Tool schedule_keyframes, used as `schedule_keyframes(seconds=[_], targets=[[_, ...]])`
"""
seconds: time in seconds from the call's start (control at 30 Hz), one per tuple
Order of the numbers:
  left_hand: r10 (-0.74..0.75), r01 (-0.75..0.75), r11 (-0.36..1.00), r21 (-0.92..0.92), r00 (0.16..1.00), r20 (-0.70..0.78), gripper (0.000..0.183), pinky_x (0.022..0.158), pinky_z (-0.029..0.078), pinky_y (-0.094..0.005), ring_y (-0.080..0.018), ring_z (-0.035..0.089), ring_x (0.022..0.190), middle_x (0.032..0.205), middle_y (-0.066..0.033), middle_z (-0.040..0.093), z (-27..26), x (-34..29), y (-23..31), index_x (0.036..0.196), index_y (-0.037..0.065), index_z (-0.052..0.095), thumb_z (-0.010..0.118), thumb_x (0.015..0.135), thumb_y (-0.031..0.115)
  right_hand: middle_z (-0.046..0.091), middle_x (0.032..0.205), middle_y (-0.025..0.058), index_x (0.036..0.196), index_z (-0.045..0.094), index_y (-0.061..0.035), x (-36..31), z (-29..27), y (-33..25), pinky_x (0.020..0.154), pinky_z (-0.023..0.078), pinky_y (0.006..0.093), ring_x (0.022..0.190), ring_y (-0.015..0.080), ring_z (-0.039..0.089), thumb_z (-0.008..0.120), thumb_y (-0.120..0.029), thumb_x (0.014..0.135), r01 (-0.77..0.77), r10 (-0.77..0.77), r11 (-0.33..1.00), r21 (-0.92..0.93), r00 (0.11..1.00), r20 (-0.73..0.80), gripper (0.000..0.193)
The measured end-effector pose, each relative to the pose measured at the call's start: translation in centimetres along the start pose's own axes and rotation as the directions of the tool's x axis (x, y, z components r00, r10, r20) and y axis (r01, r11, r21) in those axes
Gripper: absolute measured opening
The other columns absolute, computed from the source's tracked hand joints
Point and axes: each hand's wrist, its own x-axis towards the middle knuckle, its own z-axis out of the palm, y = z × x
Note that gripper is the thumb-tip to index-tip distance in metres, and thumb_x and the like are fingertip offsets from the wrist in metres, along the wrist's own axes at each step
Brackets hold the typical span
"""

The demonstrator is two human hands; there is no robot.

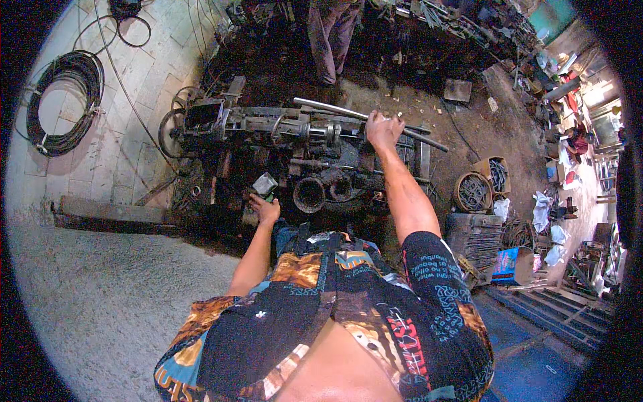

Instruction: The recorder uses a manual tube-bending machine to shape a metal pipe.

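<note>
A dark, greasy lathe-like machine (315, 132) stretches across in front of me. Over its right part, my right hand (384, 131) is closed around a long metal rod (328, 106), which lies slantwise, its far end up to the left and its other end down to the right. Lower down on the near side, my left hand (266, 210) has curled fingers beside a grey, block-shaped piece (264, 183). What those fingers hold is partly hidden. Two round, cup-like metal openings sit to the right of this hand, the larger one being a dark ring (309, 194).
Another person's trousered legs (328, 40) stand beyond the machine. A coil of black cable (65, 104) rests on the tiles at left. To the right are a round basket of metal pieces (473, 191), a cardboard box (495, 174) and a blue box (512, 266).
</note>
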Motion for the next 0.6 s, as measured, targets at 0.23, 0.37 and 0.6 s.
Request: schedule_keyframes(seconds=[0.23, 0.37, 0.6], targets=[[0.05, -0.051, 0.999, -0.013, 0.998, -0.028, 0.104, 0.112, 0.013, -0.0497, -0.0486, 0.006, 0.137, 0.144, -0.0385, 0.002, 1.2, 1.2, -1.4, 0.142, -0.005, -0.01, 0.065, 0.08, 0.033, 0.068, 0.079, 0.0179, 0.09, 0.071, -0.0084, 0.1, -0.3, -0.3, 0.093, 0.034, 0.0475, 0.094, 0.0322, 0.06, 0.04, -0.034, 0.091, -0.029, 0.029, 0.999, 0.014, 0.999, -0.029, 0.04], [0.056, -0.059, 0.996, -0.06, 0.997, -0.047, 0.106, 0.112, 0.011, -0.0506, -0.0491, 0.005, 0.136, 0.143, -0.0399, 0.002, 1.8, 1.8, -1.8, 0.141, -0.005, -0.01, 0.067, 0.078, 0.031, 0.069, 0.079, 0.0149, 0.089, 0.071, -0.0089, 0.0, 0.1, 0.1, 0.088, 0.035, 0.0463, 0.091, 0.0312, 0.061, 0.041, -0.033, 0.09, -0.003, 0.003, 1.0, -0.021, 1.0, 0.003, 0.038], [0.054, -0.058, 0.995, -0.081, 0.998, -0.043, 0.106, 0.112, 0.01, -0.0524, -0.0491, 0.003, 0.136, 0.143, -0.0401, 0.001, 2.1, 2.0, -2.0, 0.141, -0.005, -0.011, 0.067, 0.079, 0.03, 0.068, 0.08, 0.0159, 0.08, 0.07, -0.0069, -0.1, 1.3, 0.5, 0.09, 0.036, 0.0521, 0.086, 0.0325, 0.061, 0.046, -0.031, 0.087, 0.054, -0.05, 0.998, 0.028, 0.993, -0.106, 0.035]])
